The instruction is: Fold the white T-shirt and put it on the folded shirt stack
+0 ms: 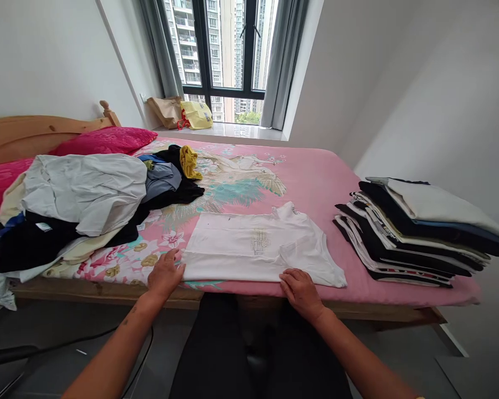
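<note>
Bed, with a pink patterned sheet, bearing a loose heap of clothes on the left, a stack of folded clothes on the right and, between the two and apart from both, a white shirt. The shirt lies at the near side of the bed, its long axis running left to right across the front of the body, roughly parallel to the bed's near edge. Its narrower, straight-cut end points left, towards the heap; the broader end, with the neckline and a sleeve, points right, towards the stack. The cloth is mostly flat, with creases towards the broader end. Both hands meet the shirt from the near side, so that most of the fabric extends beyond the fingers, away from the body. The right hand is the nearer to the middle of the shirt, its fingers bent over the near edge, right of centre; whether they pinch the cloth or only rest on it cannot be told. The left hand is at the near left corner, fingers slightly spread beside the straight end and thumb at the cloth; a grip there cannot be confirmed either. Smallest, a pale gold print lies between the hands, farther from the body.
</note>
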A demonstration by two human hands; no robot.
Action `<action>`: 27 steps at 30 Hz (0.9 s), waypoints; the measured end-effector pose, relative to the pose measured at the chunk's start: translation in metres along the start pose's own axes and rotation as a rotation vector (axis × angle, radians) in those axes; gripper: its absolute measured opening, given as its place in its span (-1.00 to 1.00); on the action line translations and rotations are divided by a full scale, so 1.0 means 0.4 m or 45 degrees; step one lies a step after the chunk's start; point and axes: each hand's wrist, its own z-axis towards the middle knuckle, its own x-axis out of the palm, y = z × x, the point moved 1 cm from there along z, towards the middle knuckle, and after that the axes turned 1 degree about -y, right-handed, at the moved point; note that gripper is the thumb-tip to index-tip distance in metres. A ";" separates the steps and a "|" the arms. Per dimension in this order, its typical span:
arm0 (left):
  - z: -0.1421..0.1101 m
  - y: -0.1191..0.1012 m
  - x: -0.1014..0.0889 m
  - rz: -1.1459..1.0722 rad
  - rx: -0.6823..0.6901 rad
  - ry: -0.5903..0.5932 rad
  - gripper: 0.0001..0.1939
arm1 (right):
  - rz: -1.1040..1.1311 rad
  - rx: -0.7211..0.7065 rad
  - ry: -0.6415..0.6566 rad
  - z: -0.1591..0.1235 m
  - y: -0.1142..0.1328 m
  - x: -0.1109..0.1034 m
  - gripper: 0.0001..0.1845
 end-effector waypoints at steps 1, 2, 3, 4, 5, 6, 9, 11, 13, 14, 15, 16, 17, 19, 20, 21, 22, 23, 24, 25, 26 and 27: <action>-0.012 -0.020 0.005 -0.047 0.121 -0.129 -0.60 | 0.065 0.020 -0.028 0.005 0.011 -0.004 -0.78; -0.025 -0.048 0.013 -0.118 0.264 -0.206 -0.64 | 0.125 0.032 -0.062 0.013 0.027 -0.006 -0.78; -0.037 -0.086 0.026 -0.205 0.414 -0.208 -0.68 | 0.181 0.037 -0.097 0.023 0.047 -0.005 -0.76; -0.049 -0.131 0.043 -0.294 0.555 -0.152 -0.67 | 0.233 0.035 -0.127 0.037 0.072 -0.001 -0.74; -0.060 -0.182 0.062 -0.370 0.682 -0.064 -0.62 | 0.281 0.027 -0.150 0.051 0.099 0.004 -0.73; -0.070 -0.233 0.084 -0.423 0.790 0.028 -0.57 | 0.324 0.015 -0.163 0.067 0.127 0.012 -0.71; -0.084 -0.355 0.145 -0.417 0.953 0.186 -0.54 | 0.377 -0.031 -0.157 0.099 0.182 0.040 -0.64; -0.084 -0.376 0.174 -0.287 0.953 0.229 -0.59 | 0.305 -0.036 -0.115 0.093 0.166 0.054 -0.61; -0.080 -0.342 0.189 -0.110 0.876 0.231 -0.59 | 0.139 0.002 -0.052 0.055 0.098 0.058 -0.59; -0.077 -0.310 0.191 -0.021 0.810 0.209 -0.57 | 0.033 0.037 -0.016 0.027 0.048 0.054 -0.58; -0.074 -0.273 0.191 0.059 0.738 0.181 -0.53 | -0.076 0.077 0.022 -0.006 -0.008 0.046 -0.55; -0.070 -0.236 0.189 0.132 0.663 0.151 -0.48 | -0.180 0.131 0.053 -0.039 -0.065 0.034 -0.53; -0.067 -0.203 0.185 0.198 0.605 0.132 -0.43 | -0.269 0.203 0.064 -0.071 -0.120 0.017 -0.50; -0.060 -0.160 0.176 0.296 0.526 0.138 -0.37 | -0.384 0.349 0.048 -0.117 -0.205 -0.023 -0.49; -0.058 -0.153 0.172 0.326 0.497 0.151 -0.36 | -0.412 0.414 0.018 -0.129 -0.231 -0.044 -0.50; -0.056 -0.156 0.168 0.340 0.473 0.160 -0.36 | -0.423 0.465 -0.021 -0.133 -0.245 -0.064 -0.52; -0.056 -0.166 0.164 0.337 0.464 0.159 -0.38 | -0.419 0.495 -0.062 -0.130 -0.246 -0.080 -0.53; -0.057 -0.183 0.162 0.319 0.481 0.152 -0.41 | -0.401 0.501 -0.101 -0.121 -0.237 -0.092 -0.54; -0.061 -0.204 0.160 0.288 0.528 0.141 -0.44 | -0.373 0.476 -0.129 -0.109 -0.219 -0.100 -0.54; -0.066 -0.227 0.160 0.250 0.603 0.135 -0.46 | -0.337 0.424 -0.135 -0.094 -0.198 -0.101 -0.55; -0.072 -0.248 0.162 0.209 0.695 0.142 -0.48 | -0.295 0.351 -0.119 -0.079 -0.175 -0.098 -0.55; -0.079 -0.265 0.164 0.173 0.784 0.160 -0.50 | -0.254 0.275 -0.087 -0.064 -0.153 -0.091 -0.55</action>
